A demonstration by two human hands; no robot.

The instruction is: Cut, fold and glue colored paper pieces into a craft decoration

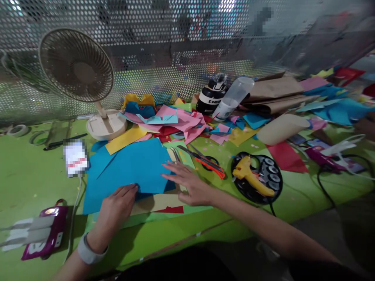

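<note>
A blue paper sheet [129,160] lies on a stack of papers in front of me, with more blue paper beneath it. My left hand [118,205] is at the sheet's front edge, its fingers closed together on the paper. At the right edge, my right hand [190,183] has its fingers stretched out and apart, the fingertips over the blue paper. Under the blue sheets a beige paper [143,205] and a strip of red paper [172,210] show. An orange cutter knife [209,166] lies beyond my right hand, beside dark scissors [215,159].
A yellow glue gun [252,175] rests on a black round tray [234,187] at right. A phone [75,158] and a purple power strip [49,230] are at left. Behind stand a fan [76,66], a black bottle [209,97] and a clear bottle [234,97] among paper scraps [187,121].
</note>
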